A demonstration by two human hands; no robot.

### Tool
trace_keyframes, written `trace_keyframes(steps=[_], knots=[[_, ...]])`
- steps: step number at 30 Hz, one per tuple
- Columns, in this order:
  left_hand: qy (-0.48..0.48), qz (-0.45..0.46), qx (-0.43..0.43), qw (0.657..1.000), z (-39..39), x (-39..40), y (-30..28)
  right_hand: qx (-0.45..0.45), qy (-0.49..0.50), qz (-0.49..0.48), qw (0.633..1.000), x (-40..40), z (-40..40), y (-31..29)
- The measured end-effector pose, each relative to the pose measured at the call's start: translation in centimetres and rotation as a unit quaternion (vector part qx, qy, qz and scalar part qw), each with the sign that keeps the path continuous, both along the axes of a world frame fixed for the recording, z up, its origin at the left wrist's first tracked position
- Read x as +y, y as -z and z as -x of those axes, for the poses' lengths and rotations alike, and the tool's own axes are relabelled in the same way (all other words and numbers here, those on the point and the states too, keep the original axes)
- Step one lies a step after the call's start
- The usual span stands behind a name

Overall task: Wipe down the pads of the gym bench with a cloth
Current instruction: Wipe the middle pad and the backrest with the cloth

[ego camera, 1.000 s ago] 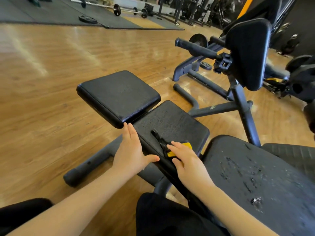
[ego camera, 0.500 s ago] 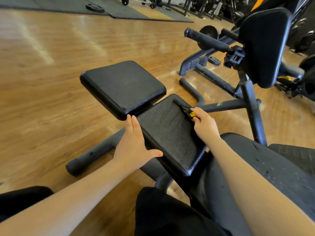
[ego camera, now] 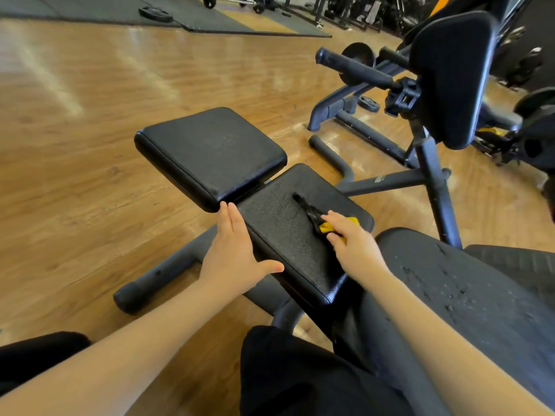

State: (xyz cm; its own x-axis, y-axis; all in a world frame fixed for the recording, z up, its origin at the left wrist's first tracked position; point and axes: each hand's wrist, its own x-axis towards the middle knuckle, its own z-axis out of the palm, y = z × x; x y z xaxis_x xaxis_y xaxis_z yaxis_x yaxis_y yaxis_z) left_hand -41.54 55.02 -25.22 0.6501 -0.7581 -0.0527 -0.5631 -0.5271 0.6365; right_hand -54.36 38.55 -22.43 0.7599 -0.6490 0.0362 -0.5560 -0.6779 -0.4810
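The cloth (ego camera: 326,225) — yellow with a dark tail trailing toward 11 o'clock — lies on the middle pad (ego camera: 288,235) of the bench, under the right hand (ego camera: 350,238). It looks light and limp, likely to bunch or slip unless pressed flat; best held as a wad under the palm. The right hand's fingers (ego camera: 332,219) curl over the yellow part, gripping it against the pad. The left hand (ego camera: 232,253) rests flat on the pad's 9 o'clock edge, fingers straight, thumb spread. The pad's vinyl looks firm, grained, probably a little slick. At 11 o'clock sits the end pad (ego camera: 210,154), just beside; at 4 o'clock the large seat pad (ego camera: 468,298) shows scuffed flecks. An upright pad (ego camera: 450,76) on its frame stands at 2 o'clock — well apart. Nothing blocks the stroke.
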Motion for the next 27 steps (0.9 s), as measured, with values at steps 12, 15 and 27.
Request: trace_keyframes(steps=[12, 15, 27], knots=[[-0.005, -0.005, -0.002, 1.0, 0.1, 0.1, 0.1, -0.042, 0.011, -0.049, 0.998, -0.2, 1.4, 0.2], [-0.004, -0.002, 0.008, 1.0, 0.0, 0.0, 0.3, -0.057, 0.098, -0.048, 0.992, -4.5, -0.1, -0.1], [-0.009, 0.011, 0.006, 1.0, 0.1, -0.1, 0.3, -0.12, 0.2, -0.096, 0.968, -3.2, -0.6, 0.5]])
